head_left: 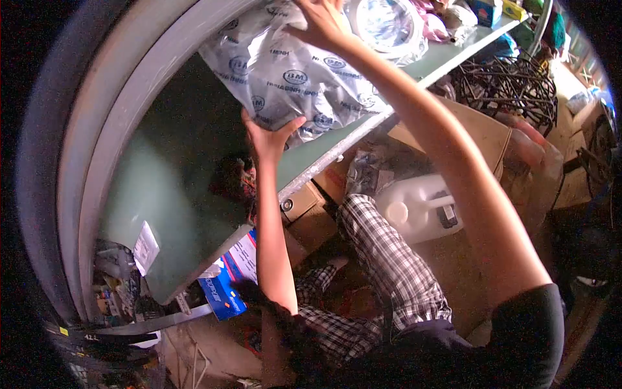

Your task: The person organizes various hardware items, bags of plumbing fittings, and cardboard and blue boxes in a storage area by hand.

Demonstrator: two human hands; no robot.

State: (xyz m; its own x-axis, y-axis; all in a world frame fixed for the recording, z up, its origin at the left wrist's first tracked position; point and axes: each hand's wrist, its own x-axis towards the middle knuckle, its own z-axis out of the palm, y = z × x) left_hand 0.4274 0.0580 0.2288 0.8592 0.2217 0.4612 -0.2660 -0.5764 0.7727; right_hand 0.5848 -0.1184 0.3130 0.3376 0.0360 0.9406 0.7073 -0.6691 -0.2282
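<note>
A clear plastic bag (pixel 295 78) printed with dark "BM" logos spans the upper middle, over the greenish tabletop. At its lower edge is my left hand (pixel 269 137), thumb and one finger spread around the plastic, the other fingers hidden by the bag. My right hand (pixel 322 24) reaches across the bag's top with its thumb and fingers apart; some fingertips are cut off by the frame. What the bag contains is hard to make out. Right of that hand lies a round white ring-shaped item (pixel 387 24) in clear wrapping.
The greenish table (pixel 139 207) has a pale edge and a white paper slip (pixel 146 247). Below are a blue box (pixel 227 292), cardboard boxes (pixel 304 204) and a white plastic jug (pixel 421 206). Tangled black wire racks (pixel 502 91) stand at right. A curved pale rim (pixel 107 129) borders the left.
</note>
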